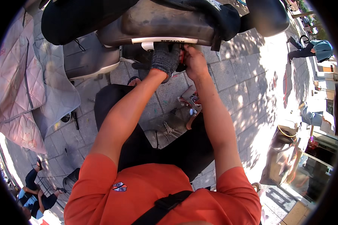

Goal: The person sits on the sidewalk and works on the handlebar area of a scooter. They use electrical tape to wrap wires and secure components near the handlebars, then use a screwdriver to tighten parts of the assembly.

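Both hands meet under the white trim strip [139, 40] of a dark, dusty scooter [165, 22]. My left hand [164, 59] wears a dark grey knitted glove with an orange cuff. Its fingers are curled up against the trim, closed on something mostly hidden. Close beside it, my bare right hand [195, 62] is closed, thumb and fingers pinched together near the trim's right end. A thin red piece, perhaps a wire, [182, 56] shows between the hands, with a small black part below it. What the fingertips grip is too small to make out.
A pink quilted cover [17, 75] hangs at the left beside a grey scooter panel [90, 56]. Below my arms, a bag with red and white items [191, 98] lies on the paving. One person [37, 195] sits at lower left; another [319, 50] stands at far right.
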`<state>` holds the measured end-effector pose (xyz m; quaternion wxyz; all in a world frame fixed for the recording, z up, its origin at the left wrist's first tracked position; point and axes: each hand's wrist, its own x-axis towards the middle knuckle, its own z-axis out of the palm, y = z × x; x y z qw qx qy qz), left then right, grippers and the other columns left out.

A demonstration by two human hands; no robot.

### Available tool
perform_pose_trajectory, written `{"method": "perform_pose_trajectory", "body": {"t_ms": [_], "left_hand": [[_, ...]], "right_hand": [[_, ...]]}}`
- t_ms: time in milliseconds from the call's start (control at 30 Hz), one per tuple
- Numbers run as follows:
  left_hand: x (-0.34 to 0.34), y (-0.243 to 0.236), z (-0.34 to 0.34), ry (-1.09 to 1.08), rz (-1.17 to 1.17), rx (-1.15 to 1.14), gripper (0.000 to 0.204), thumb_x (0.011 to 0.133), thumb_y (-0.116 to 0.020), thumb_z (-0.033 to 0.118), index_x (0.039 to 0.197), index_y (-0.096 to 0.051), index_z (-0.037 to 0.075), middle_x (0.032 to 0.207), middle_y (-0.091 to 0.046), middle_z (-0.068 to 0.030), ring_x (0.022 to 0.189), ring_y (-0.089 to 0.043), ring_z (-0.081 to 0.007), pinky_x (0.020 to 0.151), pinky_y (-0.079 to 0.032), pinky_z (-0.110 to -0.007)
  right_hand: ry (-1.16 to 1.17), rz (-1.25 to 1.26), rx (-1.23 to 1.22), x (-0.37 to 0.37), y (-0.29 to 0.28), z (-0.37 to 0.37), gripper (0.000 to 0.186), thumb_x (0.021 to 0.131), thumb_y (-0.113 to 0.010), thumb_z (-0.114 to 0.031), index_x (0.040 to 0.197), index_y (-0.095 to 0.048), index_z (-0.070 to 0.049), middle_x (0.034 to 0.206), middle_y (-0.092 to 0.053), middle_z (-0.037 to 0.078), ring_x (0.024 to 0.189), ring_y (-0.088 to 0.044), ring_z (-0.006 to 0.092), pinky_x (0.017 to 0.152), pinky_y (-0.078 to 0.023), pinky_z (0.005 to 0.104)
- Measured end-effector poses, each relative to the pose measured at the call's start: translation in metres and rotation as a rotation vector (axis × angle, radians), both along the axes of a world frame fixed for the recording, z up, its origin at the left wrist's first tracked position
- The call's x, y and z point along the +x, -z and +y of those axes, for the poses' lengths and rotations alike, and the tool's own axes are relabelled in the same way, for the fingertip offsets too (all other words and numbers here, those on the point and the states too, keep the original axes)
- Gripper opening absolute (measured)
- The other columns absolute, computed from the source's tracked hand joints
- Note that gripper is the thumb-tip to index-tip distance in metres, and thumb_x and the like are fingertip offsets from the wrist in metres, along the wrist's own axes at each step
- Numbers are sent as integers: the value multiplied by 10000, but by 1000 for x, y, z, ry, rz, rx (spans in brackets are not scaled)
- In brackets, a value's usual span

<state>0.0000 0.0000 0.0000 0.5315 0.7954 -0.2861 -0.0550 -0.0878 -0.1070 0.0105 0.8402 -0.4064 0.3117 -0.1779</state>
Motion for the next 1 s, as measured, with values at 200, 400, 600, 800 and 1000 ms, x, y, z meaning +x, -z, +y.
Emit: {"method": "perform_pose_trajectory", "body": {"t_ms": [200, 400, 600, 800, 1000], "left_hand": [[-4, 1, 3, -17, -68, 54, 373, 985, -593, 373, 1028, -718, 24, 1041, -703, -242, 1004, -631, -450, 907, -472, -514], [-1, 7, -1, -52, -197, 44, 354, 978, -599, 347, 1037, -713, 17, 1044, -700, -253, 1018, -626, -455, 915, -469, -519], [-2, -2, 1, -3, -119, 38, 333, 963, -617, 319, 1052, -704, 10, 1052, -696, -257, 1030, -626, -454, 919, -468, -517], [-4, 2, 0, -8, -91, 32, 310, 974, -595, 299, 1064, -692, 18, 1072, -681, -250, 1047, -601, -461, 935, -445, -524], [3, 15, 0, -22, -310, 104, 324, 988, -571, 310, 1061, -693, 19, 1064, -681, -248, 1039, -596, -463, 941, -437, -530]], "right_hand": [[10, 38, -184, -4, -8, 10, 116, 967, -649, -134, 1005, -637, -25, 781, -653, 51, 618, -562, 132, 582, -461, 274], [155, -82, -522, -5, -1, 28, 158, 982, -656, -124, 1095, -645, -13, 839, -685, 47, 693, -590, 92, 632, -480, 251], [232, 149, -1021, -3, 4, 31, 225, 973, -697, -203, 1030, -714, 13, 877, -717, 74, 783, -646, 121, 726, -527, 287], [53, 244, -942, -3, -6, 16, 258, 971, -693, -241, 999, -731, 13, 847, -710, 59, 745, -647, 139, 698, -520, 306], [-40, 139, -242, 0, -27, 4, 140, 919, -735, -155, 915, -733, -15, 815, -689, 26, 689, -615, 127, 646, -493, 280]]}}
